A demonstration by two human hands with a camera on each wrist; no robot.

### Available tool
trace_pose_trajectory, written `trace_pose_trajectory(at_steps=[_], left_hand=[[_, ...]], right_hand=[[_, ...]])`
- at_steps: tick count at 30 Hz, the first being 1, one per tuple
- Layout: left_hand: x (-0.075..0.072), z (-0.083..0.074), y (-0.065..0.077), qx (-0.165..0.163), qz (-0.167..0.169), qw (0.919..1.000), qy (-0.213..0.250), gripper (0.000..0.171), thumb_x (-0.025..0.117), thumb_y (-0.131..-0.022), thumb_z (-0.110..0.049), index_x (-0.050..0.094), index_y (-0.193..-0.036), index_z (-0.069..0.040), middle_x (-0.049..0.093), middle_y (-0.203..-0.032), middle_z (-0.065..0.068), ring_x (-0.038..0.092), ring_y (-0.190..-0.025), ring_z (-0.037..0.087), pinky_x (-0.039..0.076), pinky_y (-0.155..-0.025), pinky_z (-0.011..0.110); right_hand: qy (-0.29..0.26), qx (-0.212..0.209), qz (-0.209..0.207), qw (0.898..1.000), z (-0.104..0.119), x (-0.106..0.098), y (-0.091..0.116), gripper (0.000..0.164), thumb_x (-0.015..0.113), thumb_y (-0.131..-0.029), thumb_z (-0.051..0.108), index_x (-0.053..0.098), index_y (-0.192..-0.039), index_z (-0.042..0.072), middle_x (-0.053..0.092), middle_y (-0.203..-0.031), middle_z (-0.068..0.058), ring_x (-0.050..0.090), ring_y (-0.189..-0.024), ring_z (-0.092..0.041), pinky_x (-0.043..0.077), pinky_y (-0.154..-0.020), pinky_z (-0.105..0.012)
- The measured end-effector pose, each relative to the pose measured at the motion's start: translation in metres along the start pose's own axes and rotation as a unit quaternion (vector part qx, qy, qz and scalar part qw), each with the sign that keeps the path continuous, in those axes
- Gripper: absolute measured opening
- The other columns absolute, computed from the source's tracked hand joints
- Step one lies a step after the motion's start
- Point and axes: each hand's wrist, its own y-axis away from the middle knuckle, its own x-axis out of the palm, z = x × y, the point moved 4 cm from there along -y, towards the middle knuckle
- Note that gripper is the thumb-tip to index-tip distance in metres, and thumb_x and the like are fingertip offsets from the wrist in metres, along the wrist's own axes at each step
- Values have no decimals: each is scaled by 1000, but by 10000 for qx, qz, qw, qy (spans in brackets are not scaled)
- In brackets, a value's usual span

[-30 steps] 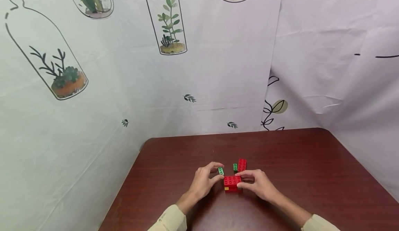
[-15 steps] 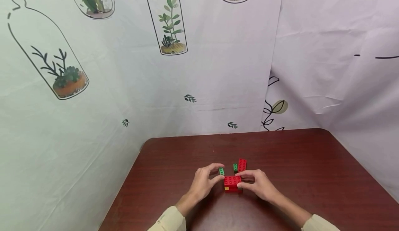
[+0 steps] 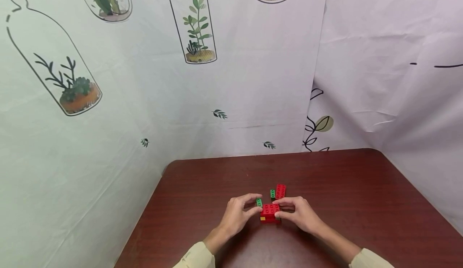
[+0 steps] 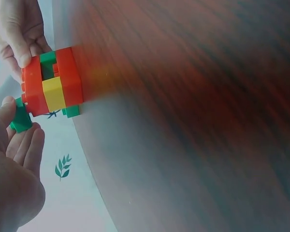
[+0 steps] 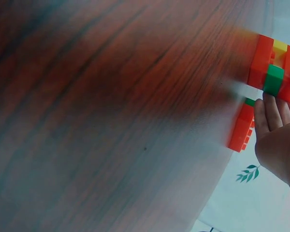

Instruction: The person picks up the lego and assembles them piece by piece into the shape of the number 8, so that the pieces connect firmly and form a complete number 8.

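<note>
Evidently we steadied the brick stack (image 3: 269,215) on the tabletop (image 3: 202,179), our right hand (image 3: 301,213) pinching one end; our left hand (image 3: 236,211), fingers only slightly parted, pinched a green brick (image 3: 259,202) by its ends beside the stack's top, presumably leaving its underside free.

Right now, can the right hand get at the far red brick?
Probably not until it lets go: the right hand pinches the right end of the brick stack. Otherwise the way looks free: the far red brick lies just beyond, with a green two-stud brick only at its left.
</note>
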Motion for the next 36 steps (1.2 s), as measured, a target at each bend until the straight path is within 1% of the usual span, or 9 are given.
trace_pose_trajectory(at_steps=[3, 7, 10, 20, 25, 32, 36], left_hand=[[1, -2, 1, 75, 35, 10000, -15, 37, 82, -94, -20, 76, -129, -9, 77, -121, 2, 73, -109, 12, 61, -92, 33], [2, -3, 1, 197, 40, 9998, -57, 36, 82, -94, -18, 76, -128, -9, 78, -120, 0, 73, -108, 11, 60, -91, 28], [3, -3, 2, 229, 24, 9997, -70, 35, 82, -95, -18, 76, -128, -8, 78, -120, 0, 73, -108, 10, 59, -90, 26], [4, -2, 5, 233, 84, 9997, 37, 35, 80, -95, -18, 76, -129, -8, 77, -123, 5, 73, -110, 12, 61, -92, 35], [5, -2, 5, 169, 80, 9998, 109, 35, 81, -95, -17, 76, -129, -8, 77, -123, 7, 73, -109, 12, 61, -92, 34], [5, 1, 4, -88, 65, 9993, 370, 36, 82, -94, -17, 76, -129, -9, 77, -121, 2, 73, -109, 10, 59, -90, 24], [5, 2, 3, -171, 126, 9984, 524, 36, 82, -94, -16, 76, -129, -8, 77, -122, 4, 73, -111, 11, 58, -91, 23]], right_hand=[[-8, 19, 14, 10000, 0, 0, 0, 34, 83, -93, 11, 75, -122, -5, 76, -117, -17, 76, -105, -31, 62, -88, -35], [-11, 53, 18, 10000, 0, -1, 0, 34, 83, -93, 11, 75, -123, -4, 76, -117, -17, 76, -106, -31, 62, -88, -35], [-23, 67, 19, 10000, 0, -1, 0, 34, 83, -93, 11, 75, -123, -4, 76, -118, -17, 76, -106, -31, 62, -88, -35], [-65, 110, 30, 9999, -1, 0, 1, 34, 82, -94, 11, 75, -124, -4, 76, -118, -17, 76, -106, -30, 62, -87, -34], [-69, 86, 16, 9999, -1, 0, 1, 33, 82, -94, 11, 75, -123, -4, 76, -118, -17, 76, -107, -30, 62, -87, -34], [-68, 113, -2, 9999, 0, 0, 1, 34, 82, -94, 12, 75, -123, -4, 76, -118, -18, 76, -107, -32, 62, -87, -35], [-57, 144, 17, 9999, 0, 0, 1, 35, 83, -94, 12, 75, -124, -4, 76, -118, -18, 76, -107, -32, 62, -87, -35]])
